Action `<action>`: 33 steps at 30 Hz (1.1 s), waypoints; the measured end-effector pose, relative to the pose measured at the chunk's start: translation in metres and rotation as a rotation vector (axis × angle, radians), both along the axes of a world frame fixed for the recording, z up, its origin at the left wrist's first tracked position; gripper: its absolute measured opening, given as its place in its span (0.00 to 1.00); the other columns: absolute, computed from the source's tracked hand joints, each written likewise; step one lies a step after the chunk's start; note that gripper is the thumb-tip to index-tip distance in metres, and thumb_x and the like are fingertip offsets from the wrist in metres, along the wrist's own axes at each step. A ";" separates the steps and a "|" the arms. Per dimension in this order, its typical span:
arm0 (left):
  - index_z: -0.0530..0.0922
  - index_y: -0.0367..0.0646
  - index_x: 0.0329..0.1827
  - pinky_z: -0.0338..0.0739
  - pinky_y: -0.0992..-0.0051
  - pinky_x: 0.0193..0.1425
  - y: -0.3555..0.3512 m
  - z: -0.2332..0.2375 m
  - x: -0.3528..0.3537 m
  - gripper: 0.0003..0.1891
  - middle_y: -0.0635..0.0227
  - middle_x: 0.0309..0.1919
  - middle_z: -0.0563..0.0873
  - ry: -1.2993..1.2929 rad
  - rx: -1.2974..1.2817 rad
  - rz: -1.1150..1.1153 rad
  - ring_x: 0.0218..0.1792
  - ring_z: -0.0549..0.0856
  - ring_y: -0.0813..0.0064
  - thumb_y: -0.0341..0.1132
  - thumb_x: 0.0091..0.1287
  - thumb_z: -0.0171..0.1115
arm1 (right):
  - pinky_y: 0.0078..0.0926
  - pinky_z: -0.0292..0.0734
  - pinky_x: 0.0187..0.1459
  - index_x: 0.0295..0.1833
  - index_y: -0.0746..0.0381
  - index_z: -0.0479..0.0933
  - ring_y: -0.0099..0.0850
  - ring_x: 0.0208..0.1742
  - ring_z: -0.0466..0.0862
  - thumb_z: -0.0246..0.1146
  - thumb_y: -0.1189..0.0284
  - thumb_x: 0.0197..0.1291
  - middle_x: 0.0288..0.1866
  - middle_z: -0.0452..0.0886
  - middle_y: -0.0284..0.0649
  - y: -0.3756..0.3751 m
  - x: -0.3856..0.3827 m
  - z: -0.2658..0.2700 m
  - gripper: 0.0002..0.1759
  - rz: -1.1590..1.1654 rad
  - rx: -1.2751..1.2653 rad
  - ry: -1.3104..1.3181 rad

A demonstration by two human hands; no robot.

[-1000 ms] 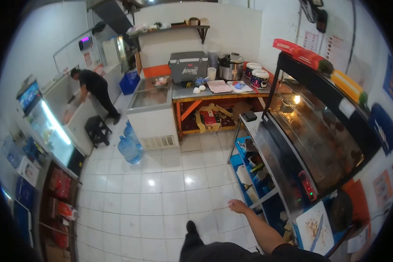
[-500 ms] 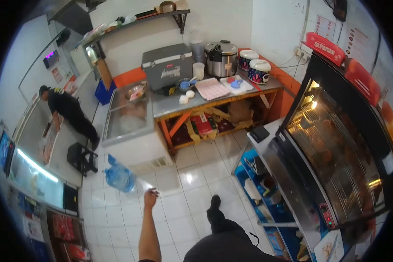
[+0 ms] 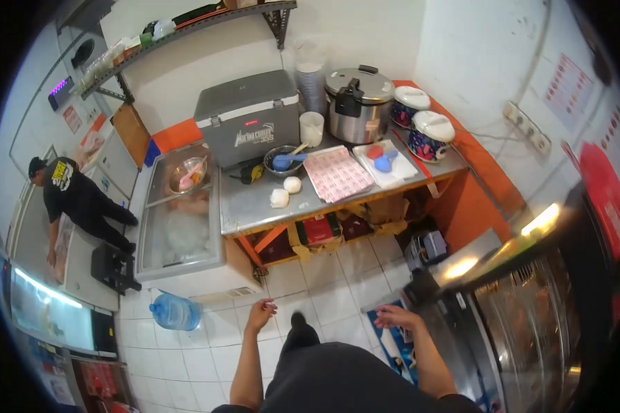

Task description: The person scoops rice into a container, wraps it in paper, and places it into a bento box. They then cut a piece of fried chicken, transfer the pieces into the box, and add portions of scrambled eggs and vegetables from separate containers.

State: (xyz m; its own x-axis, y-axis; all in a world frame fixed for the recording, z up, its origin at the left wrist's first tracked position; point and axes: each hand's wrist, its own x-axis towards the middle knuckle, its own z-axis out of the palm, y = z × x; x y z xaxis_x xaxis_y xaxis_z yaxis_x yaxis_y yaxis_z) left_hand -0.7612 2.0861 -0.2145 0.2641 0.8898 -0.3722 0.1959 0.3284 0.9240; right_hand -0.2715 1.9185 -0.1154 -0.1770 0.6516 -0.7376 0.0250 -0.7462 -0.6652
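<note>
My left hand (image 3: 260, 315) hangs in the air over the white floor tiles, its fingers loosely bent and apart, with nothing visible in them. To the right, my right hand (image 3: 398, 316) is raised beside the display warmer, fingers loosely spread and holding nothing that I can see. Ahead of both stands a metal-topped counter (image 3: 255, 215). On it lie a stack of printed wrapping paper (image 3: 337, 173), two white round lumps (image 3: 280, 198), a dark bowl with a blue-handled utensil (image 3: 282, 162) and a blue scoop (image 3: 386, 162) on white sheets.
A grey cooler box (image 3: 248, 117), a large rice cooker (image 3: 359, 110) and two patterned pots (image 3: 430, 136) stand on the counter. Left are a glass-topped freezer (image 3: 186, 234), a water jug (image 3: 176, 313) and a co-worker (image 3: 76, 189). The lit glass warmer (image 3: 523, 310) is close on the right.
My view has moved nearer the counter. My right hand has come into view. My left hand has shifted slightly right in the picture; the water jug now sits lower and further left.
</note>
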 end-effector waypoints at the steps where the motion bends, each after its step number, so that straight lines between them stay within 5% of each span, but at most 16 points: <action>1: 0.77 0.36 0.61 0.82 0.72 0.43 0.030 0.005 0.011 0.19 0.57 0.41 0.88 0.128 0.159 -0.011 0.38 0.87 0.68 0.31 0.69 0.63 | 0.29 0.79 0.57 0.73 0.60 0.65 0.32 0.56 0.85 0.60 0.60 0.74 0.55 0.84 0.45 0.036 0.004 0.004 0.29 0.030 0.052 -0.019; 3: 0.76 0.37 0.62 0.82 0.70 0.45 0.092 0.017 0.028 0.20 0.55 0.42 0.87 0.401 0.464 -0.034 0.40 0.87 0.63 0.32 0.68 0.65 | 0.29 0.79 0.56 0.72 0.62 0.67 0.31 0.54 0.86 0.61 0.64 0.73 0.54 0.85 0.44 0.098 0.011 -0.006 0.27 0.031 0.148 0.003; 5: 0.75 0.38 0.63 0.80 0.64 0.54 0.168 0.024 0.053 0.25 0.52 0.48 0.83 0.469 0.475 -0.060 0.50 0.83 0.57 0.32 0.63 0.69 | 0.28 0.79 0.51 0.71 0.62 0.68 0.31 0.50 0.86 0.63 0.62 0.71 0.51 0.85 0.42 0.156 0.012 -0.031 0.28 0.053 0.170 -0.080; 7: 0.74 0.39 0.65 0.76 0.59 0.62 0.235 0.060 0.093 0.32 0.48 0.54 0.79 0.485 0.818 0.072 0.56 0.79 0.52 0.34 0.58 0.75 | 0.29 0.81 0.51 0.68 0.64 0.70 0.31 0.47 0.87 0.62 0.66 0.71 0.50 0.86 0.43 0.220 0.008 -0.048 0.24 0.119 0.200 -0.199; 11: 0.57 0.47 0.80 0.70 0.53 0.71 0.359 0.081 0.159 0.57 0.35 0.71 0.61 0.806 0.483 -0.034 0.70 0.67 0.36 0.47 0.46 0.81 | 0.31 0.81 0.51 0.65 0.63 0.73 0.36 0.47 0.87 0.65 0.63 0.68 0.49 0.86 0.47 0.377 -0.031 -0.015 0.25 0.328 0.476 -0.342; 14: 0.57 0.52 0.80 0.65 0.39 0.72 0.429 0.018 0.183 0.54 0.44 0.76 0.59 1.224 0.763 -0.200 0.78 0.56 0.38 0.37 0.48 0.77 | 0.35 0.79 0.54 0.66 0.63 0.73 0.46 0.53 0.84 0.69 0.62 0.61 0.50 0.82 0.54 0.493 -0.070 0.026 0.30 0.442 0.741 -0.547; 15: 0.57 0.55 0.81 0.63 0.32 0.71 0.441 0.022 0.183 0.53 0.49 0.78 0.56 1.168 0.676 -0.338 0.80 0.52 0.39 0.35 0.48 0.76 | 0.37 0.78 0.56 0.67 0.62 0.71 0.49 0.56 0.81 0.69 0.62 0.59 0.52 0.80 0.57 0.524 -0.077 0.018 0.32 0.426 0.743 -0.552; 16: 0.62 0.53 0.78 0.68 0.39 0.70 0.447 0.050 0.184 0.39 0.50 0.75 0.64 1.166 0.695 -0.444 0.76 0.62 0.42 0.31 0.60 0.63 | 0.39 0.77 0.58 0.68 0.62 0.70 0.52 0.58 0.79 0.70 0.63 0.58 0.54 0.78 0.60 0.553 -0.082 0.003 0.34 0.403 0.751 -0.564; 18: 0.70 0.51 0.71 0.73 0.47 0.66 0.469 0.029 0.172 0.36 0.51 0.66 0.74 0.697 0.601 -0.385 0.68 0.72 0.45 0.34 0.55 0.68 | 0.45 0.75 0.61 0.73 0.62 0.63 0.58 0.61 0.77 0.70 0.62 0.56 0.57 0.76 0.66 0.603 -0.098 -0.040 0.41 0.390 0.693 -0.662; 20: 0.74 0.47 0.65 0.76 0.52 0.62 0.473 0.058 0.160 0.37 0.52 0.59 0.79 0.759 0.600 -0.433 0.61 0.77 0.46 0.39 0.47 0.76 | 0.53 0.69 0.67 0.78 0.65 0.56 0.63 0.65 0.73 0.70 0.62 0.52 0.62 0.74 0.69 0.638 -0.119 -0.084 0.50 0.348 0.544 -0.760; 22: 0.73 0.42 0.66 0.75 0.51 0.63 0.478 0.019 0.129 0.44 0.51 0.60 0.78 0.741 0.734 -0.297 0.63 0.74 0.44 0.42 0.41 0.80 | 0.51 0.65 0.72 0.77 0.68 0.58 0.63 0.71 0.68 0.68 0.68 0.49 0.71 0.67 0.64 0.655 -0.138 -0.104 0.49 0.383 0.703 -0.765; 24: 0.71 0.38 0.68 0.71 0.49 0.66 0.478 0.014 0.118 0.44 0.46 0.61 0.76 0.957 0.642 -0.025 0.64 0.72 0.41 0.43 0.46 0.79 | 0.48 0.63 0.74 0.75 0.67 0.62 0.58 0.73 0.66 0.67 0.73 0.47 0.74 0.66 0.59 0.663 -0.141 -0.050 0.46 0.398 0.714 -0.601; 26: 0.69 0.35 0.69 0.68 0.49 0.69 0.486 0.000 0.111 0.41 0.41 0.62 0.74 1.050 0.604 0.251 0.65 0.71 0.38 0.42 0.54 0.75 | 0.47 0.65 0.73 0.76 0.65 0.62 0.55 0.71 0.70 0.67 0.66 0.58 0.73 0.67 0.59 0.667 -0.143 -0.092 0.41 0.402 0.812 -0.332; 28: 0.68 0.33 0.69 0.67 0.49 0.69 0.494 0.012 0.120 0.36 0.39 0.61 0.74 1.048 0.489 0.411 0.64 0.71 0.39 0.39 0.59 0.71 | 0.47 0.68 0.70 0.75 0.64 0.63 0.54 0.69 0.73 0.66 0.63 0.62 0.72 0.68 0.59 0.662 -0.108 -0.040 0.38 0.490 0.772 -0.329; 32: 0.68 0.31 0.68 0.67 0.51 0.67 0.481 0.077 0.206 0.30 0.40 0.59 0.74 0.978 0.562 0.526 0.62 0.72 0.42 0.32 0.63 0.66 | 0.39 0.77 0.60 0.66 0.65 0.73 0.44 0.59 0.83 0.64 0.67 0.66 0.56 0.83 0.51 0.672 0.027 -0.010 0.25 0.681 0.664 0.046; 33: 0.75 0.33 0.59 0.75 0.58 0.57 0.476 0.066 0.228 0.21 0.48 0.51 0.79 0.949 0.704 0.537 0.51 0.80 0.51 0.27 0.63 0.64 | 0.38 0.77 0.57 0.64 0.66 0.75 0.42 0.55 0.83 0.62 0.67 0.66 0.52 0.84 0.51 0.670 0.073 -0.001 0.24 0.615 0.695 0.028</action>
